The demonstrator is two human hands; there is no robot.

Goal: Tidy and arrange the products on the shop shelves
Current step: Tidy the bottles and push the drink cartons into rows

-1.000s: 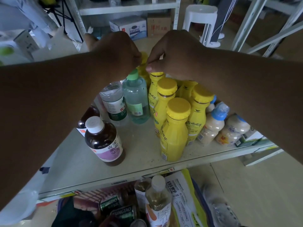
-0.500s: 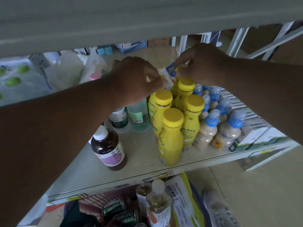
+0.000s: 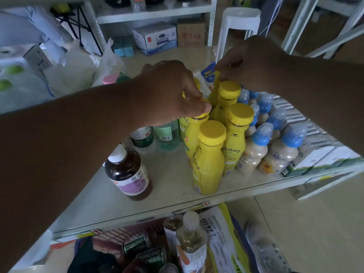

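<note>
Left hand (image 3: 177,93) grips yellow bottle cap (image 3: 202,115) | right hand (image 3: 250,62) pinches glossy carton (image 3: 206,75)

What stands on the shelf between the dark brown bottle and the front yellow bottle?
Nothing: in the head view, bare shelf separates the dark brown bottle from the front yellow bottle.

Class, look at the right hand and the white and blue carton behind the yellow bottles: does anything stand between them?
Nothing visible does. The right hand already reaches over the yellow bottles, and its fingers touch the top of the white and blue carton.
</note>
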